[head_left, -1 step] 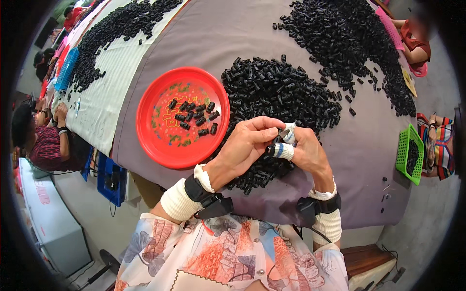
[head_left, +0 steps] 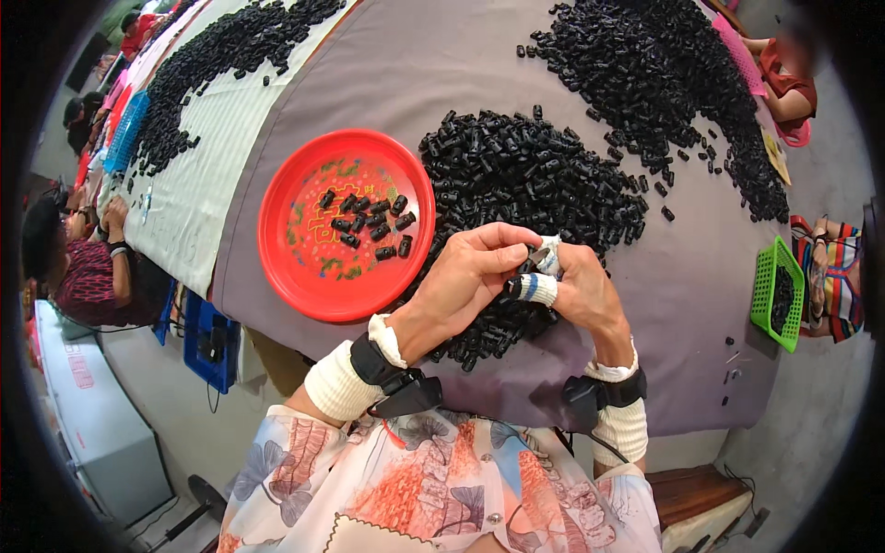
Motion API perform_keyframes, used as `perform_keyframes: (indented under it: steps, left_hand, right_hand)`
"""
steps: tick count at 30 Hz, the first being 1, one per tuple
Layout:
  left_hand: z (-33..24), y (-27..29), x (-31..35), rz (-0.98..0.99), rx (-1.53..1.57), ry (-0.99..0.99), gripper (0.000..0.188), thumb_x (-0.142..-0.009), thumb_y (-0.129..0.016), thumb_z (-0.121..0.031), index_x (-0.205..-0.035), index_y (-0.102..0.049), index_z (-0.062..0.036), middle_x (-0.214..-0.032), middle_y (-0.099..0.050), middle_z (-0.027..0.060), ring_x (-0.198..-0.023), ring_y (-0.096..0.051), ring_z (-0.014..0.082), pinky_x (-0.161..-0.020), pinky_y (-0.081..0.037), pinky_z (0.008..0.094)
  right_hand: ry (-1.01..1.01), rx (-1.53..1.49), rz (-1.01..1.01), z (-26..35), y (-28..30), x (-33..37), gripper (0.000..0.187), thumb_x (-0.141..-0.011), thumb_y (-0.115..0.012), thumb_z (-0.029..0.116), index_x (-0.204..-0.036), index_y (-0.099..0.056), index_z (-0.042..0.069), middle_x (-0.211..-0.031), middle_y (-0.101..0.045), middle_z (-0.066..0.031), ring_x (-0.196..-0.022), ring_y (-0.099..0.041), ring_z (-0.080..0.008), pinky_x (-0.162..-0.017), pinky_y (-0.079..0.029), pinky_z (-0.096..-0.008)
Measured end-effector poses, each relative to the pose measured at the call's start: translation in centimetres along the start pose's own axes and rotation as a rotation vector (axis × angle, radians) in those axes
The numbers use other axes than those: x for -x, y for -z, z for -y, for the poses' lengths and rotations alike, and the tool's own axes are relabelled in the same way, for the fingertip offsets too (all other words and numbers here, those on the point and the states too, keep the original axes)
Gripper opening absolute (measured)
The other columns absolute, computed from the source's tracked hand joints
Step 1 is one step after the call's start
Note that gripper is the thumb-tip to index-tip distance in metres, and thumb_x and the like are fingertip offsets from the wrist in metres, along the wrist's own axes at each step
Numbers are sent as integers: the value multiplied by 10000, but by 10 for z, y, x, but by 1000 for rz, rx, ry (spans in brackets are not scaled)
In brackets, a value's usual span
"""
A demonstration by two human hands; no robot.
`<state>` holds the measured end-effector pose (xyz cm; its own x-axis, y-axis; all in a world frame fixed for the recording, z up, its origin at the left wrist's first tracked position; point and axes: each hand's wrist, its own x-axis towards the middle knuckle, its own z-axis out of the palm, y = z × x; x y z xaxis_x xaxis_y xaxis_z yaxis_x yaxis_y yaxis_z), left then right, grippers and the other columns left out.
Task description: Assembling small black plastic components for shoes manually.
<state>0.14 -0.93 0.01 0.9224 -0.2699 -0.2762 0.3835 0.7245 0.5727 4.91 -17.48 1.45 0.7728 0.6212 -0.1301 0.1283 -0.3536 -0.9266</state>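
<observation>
My left hand [head_left: 461,281] is closed in a pinch, thumb and index finger together on a small black plastic piece [head_left: 529,264] that is mostly hidden. Right against it, my right hand [head_left: 590,290] closes on the same piece, white cloth wraps with blue stripes around its fingertips. Both hands are over the near part of a heap of small black barrel-shaped plastic pieces [head_left: 516,175]. Left of the heap stands a round red tray [head_left: 286,267] with several such black pieces [head_left: 376,221] lying loose on it.
A larger black heap [head_left: 645,74] spreads at the far right, another [head_left: 212,64] on the white cloth at left. A green basket [head_left: 770,323] holds more pieces at the right edge. A blue bin [head_left: 210,355] stands low at left. Other people sit around the table.
</observation>
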Motion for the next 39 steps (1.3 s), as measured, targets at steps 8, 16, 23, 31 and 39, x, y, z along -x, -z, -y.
perform_keyframes:
  steps: [8, 16, 23, 31, 39]
  left_hand:
    - [5, 0, 1, 2, -13, 13, 163, -861, -541, -40, -1011, -582, 7, -976, -603, 73, -900, -581, 142, -831, -466, 286]
    - [3, -3, 1, 11, 0, -7, 169, -863, -534, -38, -1020, -578, 3, -973, -606, 70, -894, -583, 141, -832, -467, 288]
    - [3, -1, 2, 26, 17, 21, 165, -861, -542, -49, -1015, -583, -5, -996, -602, 70, -909, -582, 140, -831, -470, 295]
    - [4, -4, 3, 2, -36, -16, 161, -856, -555, -47, -1009, -586, -5, -975, -606, 61, -896, -580, 128, -820, -471, 286]
    - [5, -7, 2, 11, -70, -38, 160, -862, -550, -52, -1008, -588, -2, -971, -607, 59, -883, -578, 128, -814, -469, 284]
  right_hand:
    - [0, -74, 7, -12, -3, 5, 359, -713, -723, 333, -780, -611, -1, -585, -529, -33, -528, -430, -93, -506, -385, -275]
    - [21, 28, -25, 0, -1, 9, 351, -696, -740, 328, -791, -612, 15, -603, -551, -53, -526, -454, -98, -501, -391, -278]
    - [47, 94, -72, 1, 2, 4, 403, -655, -752, 345, -783, -583, 2, -591, -526, -77, -509, -478, -164, -505, -400, -300]
    - [27, 64, -13, 4, 0, 5, 369, -693, -726, 325, -802, -594, -2, -596, -527, -75, -520, -468, -156, -509, -392, -299]
    - [0, 75, 21, 4, 2, 11, 358, -711, -725, 333, -811, -615, 7, -606, -532, -50, -530, -451, -103, -510, -386, -281]
